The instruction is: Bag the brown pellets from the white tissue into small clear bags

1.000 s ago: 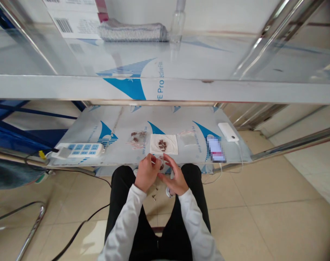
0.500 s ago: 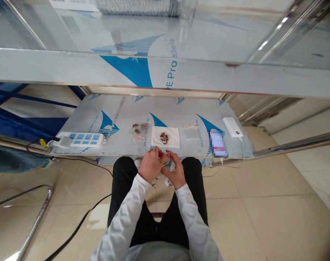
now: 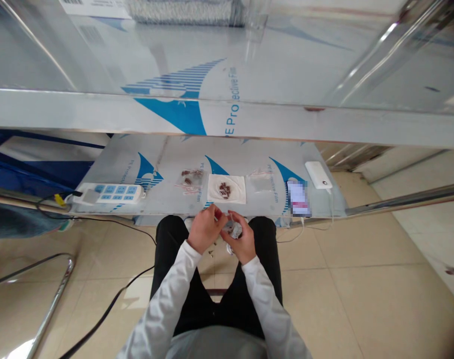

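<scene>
Above my lap, just in front of the shelf edge, my left hand point(image 3: 205, 229) is closed in a pinch, its fingertips close to those of my right hand point(image 3: 242, 242). My right thumb and index finger curve toward each other. Whatever lies in the fingers is too small to make out. A pale, greyish shape shows in the gap of my right hand; I cannot tell whether it is held or lies below. Beyond the hands, a white cloth or paper square point(image 3: 237, 194) carries a pile of small brown pieces point(image 3: 224, 190) on the lower shelf.
Clear bags with brown pieces and pinkish strips point(image 3: 189, 182) lie left of the square, another clear bag point(image 3: 262, 182) right. A power strip point(image 3: 116, 192), phone point(image 3: 299, 197) and power bank point(image 3: 318, 174) rest on the shelf. An upper shelf point(image 3: 305, 117) overhangs; cables hang at both sides.
My fingertips have parted slightly, and the right hand's gap shows more of the pale shape. The view has tilted up a little.
</scene>
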A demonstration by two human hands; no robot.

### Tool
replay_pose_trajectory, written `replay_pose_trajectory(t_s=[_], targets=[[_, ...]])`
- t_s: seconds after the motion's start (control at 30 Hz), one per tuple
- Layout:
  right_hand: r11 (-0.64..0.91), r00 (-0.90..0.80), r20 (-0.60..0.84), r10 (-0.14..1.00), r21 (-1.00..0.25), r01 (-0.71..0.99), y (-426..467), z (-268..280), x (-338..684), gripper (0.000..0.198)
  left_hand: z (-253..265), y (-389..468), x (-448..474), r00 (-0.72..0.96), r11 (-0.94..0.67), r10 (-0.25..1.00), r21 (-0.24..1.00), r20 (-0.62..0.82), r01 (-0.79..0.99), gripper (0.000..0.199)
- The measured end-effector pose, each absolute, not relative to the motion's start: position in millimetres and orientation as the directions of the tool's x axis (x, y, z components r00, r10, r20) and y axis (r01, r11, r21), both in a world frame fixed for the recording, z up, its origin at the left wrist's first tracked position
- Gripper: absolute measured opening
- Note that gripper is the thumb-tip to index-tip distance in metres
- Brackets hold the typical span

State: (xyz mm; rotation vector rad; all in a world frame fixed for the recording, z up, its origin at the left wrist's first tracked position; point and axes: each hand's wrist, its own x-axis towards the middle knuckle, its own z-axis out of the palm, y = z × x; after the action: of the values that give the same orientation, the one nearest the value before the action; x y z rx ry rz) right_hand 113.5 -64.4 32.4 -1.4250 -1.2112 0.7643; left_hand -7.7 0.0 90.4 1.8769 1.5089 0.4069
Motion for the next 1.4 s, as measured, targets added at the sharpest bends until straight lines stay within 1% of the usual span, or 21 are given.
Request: replay_pose_trajectory(t_s=[0.1,0.2,0.3,0.4,0.47,0.53,0.6,0.63,0.7,0.77,0.8,0.83,0.97,1.1,1.23,1.4], targets=[[0.083,0.271,0.166,0.948,-0.952,0.294,-67.2,35.5,116.0,0.047,86.1,-3.1,-8.9,0.28,-0.092,0.944,0.681,-0.171,0.726,0.011],[0.084,0.267,0.17,0.949,-0.948,0.306,-70.2,33.8,116.3,0.044,83.9,-6.7,-8.0,0.267,-0.089,0.947,0.651,-0.181,0.754,0.011],[0.077,0.276,0.152,0.949,-0.961,0.264,-71.8,27.4,115.6,0.042,87.3,-7.7,-5.2,0.254,-0.107,0.954,0.608,-0.161,0.786,0.013],[0.073,0.293,0.135,0.946,-0.975,0.211,-65.6,20.7,120.3,0.044,91.6,-4.4,-5.3,0.234,-0.125,0.967,0.618,-0.098,0.777,0.018],[0.064,0.293,0.135,0.947,-0.968,0.241,-52.6,19.4,129.5,0.045,91.3,-0.9,-10.2,0.197,-0.119,0.979,0.642,-0.051,0.758,0.024],[0.055,0.271,0.155,0.95,-0.938,0.342,-31.3,21.0,143.1,0.045,87.3,1.4,-19.5,0.153,-0.081,0.987,0.658,-0.052,0.748,0.027],[0.036,0.214,0.167,0.962,-0.859,0.51,-3.4,24.3,158.1,0.046,81.0,1.1,-31.9,0.116,-0.032,0.989,0.65,-0.088,0.759,0.028],[0.022,0.155,0.152,0.976,-0.778,0.628,11.7,26.0,165.2,0.046,77.6,0.0,-38.4,0.1,-0.01,0.989,0.637,-0.105,0.771,0.029],[0.014,0.019,0.057,0.998,-0.531,0.847,41.3,28.5,176.2,0.046,71.2,-4.0,-50.5,0.073,0.022,0.989,0.613,-0.13,0.79,0.028],[0.044,-0.067,-0.064,0.996,-0.301,0.953,67.1,28.8,182.0,0.046,65.8,-8.7,-60.0,0.054,0.055,0.986,0.608,-0.159,0.792,0.028],[0.06,-0.087,-0.11,0.99,-0.229,0.972,77.7,28.1,182.9,0.046,63.4,-10.9,-63.6,0.05,0.07,0.983,0.614,-0.175,0.786,0.028],[0.07,-0.097,-0.14,0.985,-0.186,0.98,86.8,26.9,182.6,0.047,61.1,-12.8,-66.7,0.044,0.086,0.981,0.621,-0.19,0.779,0.028],[0.144,-0.15,-0.241,0.959,-0.043,0.989,108.8,19.7,174.3,0.043,54.1,-16.7,-75.9,0.026,0.128,0.973,0.626,-0.231,0.769,0.03],[0.231,-0.2,-0.311,0.929,0.064,0.971,118.3,18.2,162.4,0.036,50.9,-17.4,-83.9,-0.01,0.162,0.969,0.604,-0.247,0.78,0.029],[0.278,-0.222,-0.323,0.92,0.139,0.951,126.3,25.8,152.9,0.035,46.4,-17.8,-91.8,-0.019,0.16,0.974,0.617,-0.228,0.771,0.03],[0.32,-0.261,-0.295,0.919,0.174,0.931,134.4,30.5,147.8,0.03,40.4,-19.4,-97.8,-0.035,0.186,0.968,0.611,-0.25,0.769,0.031]])
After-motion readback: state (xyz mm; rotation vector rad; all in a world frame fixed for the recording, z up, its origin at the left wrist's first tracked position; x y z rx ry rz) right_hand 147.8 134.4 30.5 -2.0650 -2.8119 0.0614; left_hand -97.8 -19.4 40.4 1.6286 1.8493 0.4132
